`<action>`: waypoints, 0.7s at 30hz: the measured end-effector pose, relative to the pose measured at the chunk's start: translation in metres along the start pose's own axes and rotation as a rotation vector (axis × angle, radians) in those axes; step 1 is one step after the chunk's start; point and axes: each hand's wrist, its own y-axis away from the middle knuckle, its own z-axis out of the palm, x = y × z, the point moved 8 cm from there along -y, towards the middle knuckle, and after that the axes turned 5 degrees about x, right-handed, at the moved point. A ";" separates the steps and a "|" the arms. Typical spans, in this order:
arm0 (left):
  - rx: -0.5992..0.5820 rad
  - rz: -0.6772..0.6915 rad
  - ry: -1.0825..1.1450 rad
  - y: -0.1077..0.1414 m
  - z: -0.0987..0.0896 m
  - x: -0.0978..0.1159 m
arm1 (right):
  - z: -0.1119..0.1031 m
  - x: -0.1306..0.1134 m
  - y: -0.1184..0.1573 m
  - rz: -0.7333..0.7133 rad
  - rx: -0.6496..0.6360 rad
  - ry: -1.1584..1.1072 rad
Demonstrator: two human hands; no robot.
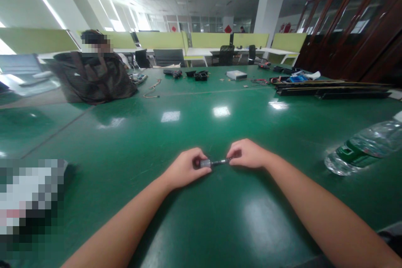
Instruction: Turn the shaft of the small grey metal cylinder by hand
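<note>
Low over the green table (201,125), near its middle, both hands meet at a slim tool (219,162) that looks like a screwdriver. Its thicker grey and dark end sits in my left hand (187,167), with thumb and fingers closed around it. From there a thin, dark and silvery shaft runs level to the right. My right hand (246,154) pinches the far end of that shaft between thumb and fingertips. The fingers partly hide both ends, so the tip's shape does not show.
A water bottle (361,150) lies at the right. At the left are a blurred-out box-like item (31,197) and a dark bag (94,77). Black strips (333,89), a white box (236,75) and several small parts lie along the far side. A person sits behind the bag.
</note>
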 end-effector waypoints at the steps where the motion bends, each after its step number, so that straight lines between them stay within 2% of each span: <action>1: 0.002 0.001 -0.001 0.000 0.000 0.000 | 0.000 0.000 0.000 -0.002 0.005 -0.008; 7: 0.020 0.016 -0.007 -0.001 0.000 0.000 | 0.020 -0.016 -0.009 -0.044 0.100 -0.069; 11: 0.034 0.038 -0.004 0.000 -0.002 0.001 | 0.031 -0.030 -0.017 -0.083 0.190 0.000; 21: 0.016 0.003 0.063 -0.002 0.001 0.002 | 0.032 -0.037 -0.014 -0.195 0.156 0.080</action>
